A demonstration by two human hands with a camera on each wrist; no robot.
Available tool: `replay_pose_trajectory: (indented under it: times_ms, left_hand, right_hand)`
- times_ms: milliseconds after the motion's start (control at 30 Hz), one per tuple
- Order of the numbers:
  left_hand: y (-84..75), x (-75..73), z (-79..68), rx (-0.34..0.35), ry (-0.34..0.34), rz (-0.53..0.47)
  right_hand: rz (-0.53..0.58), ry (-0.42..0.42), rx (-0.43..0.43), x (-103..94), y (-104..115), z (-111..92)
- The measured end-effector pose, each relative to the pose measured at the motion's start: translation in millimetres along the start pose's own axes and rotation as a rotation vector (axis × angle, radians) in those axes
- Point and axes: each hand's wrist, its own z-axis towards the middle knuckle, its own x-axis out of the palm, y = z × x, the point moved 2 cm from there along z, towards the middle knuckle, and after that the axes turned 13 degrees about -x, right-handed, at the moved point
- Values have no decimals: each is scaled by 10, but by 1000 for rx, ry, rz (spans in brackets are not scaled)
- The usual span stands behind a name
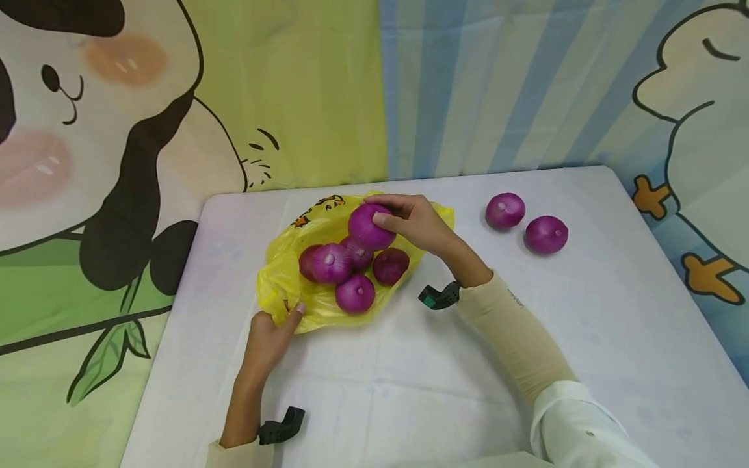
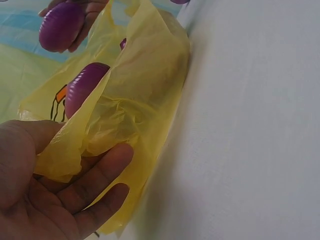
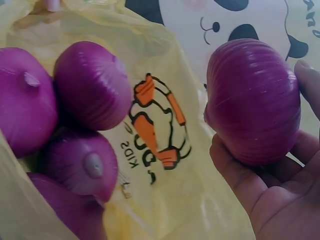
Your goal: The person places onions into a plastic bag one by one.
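Observation:
A yellow plastic bag (image 1: 316,312) lies spread open on the table with several purple onions (image 1: 331,263) in it. My left hand (image 1: 270,338) pinches the bag's near left edge between thumb and fingers; the left wrist view shows the thin plastic (image 2: 60,155) folded there. In my right hand (image 1: 418,224) is another purple onion (image 1: 371,227), gripped between thumb and fingers over the far side of the bag. In the right wrist view this held onion (image 3: 254,102) is apart from the onions in the bag (image 3: 92,86).
Two more purple onions (image 1: 505,211) rest on the white-covered table (image 1: 585,338) to the right of the bag. Behind the table hangs a cartoon-printed cloth (image 1: 316,97). Each wrist wears a small black camera (image 1: 282,426).

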Motion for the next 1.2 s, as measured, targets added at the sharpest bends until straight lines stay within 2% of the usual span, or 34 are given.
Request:
replay_pose_trajectory:
  times_ms: [100, 267, 433, 667, 933, 1200]
  left_hand:
    - [-1, -9, -2, -2, 2, -5]
    - [-2, -22, -9, 1, 5, -15]
    - [-2, -26, -8, -2, 3, -11]
    - [11, -30, -11, -24, 0, -1]
    - [27, -39, -29, -42, -8, 12]
    - [40, -38, -39, -45, -3, 10]
  right_hand:
    - [-13, 27, 50, 62, -68, 4]
    - [-30, 62, 76, 141, -193, 38]
    - [-82, 68, 142, 204, -271, 99]
    - [-153, 1, 178, 262, -346, 174]
    - [-267, -156, 156, 252, -481, 162]
    - [-276, -183, 172, 211, -556, 113]
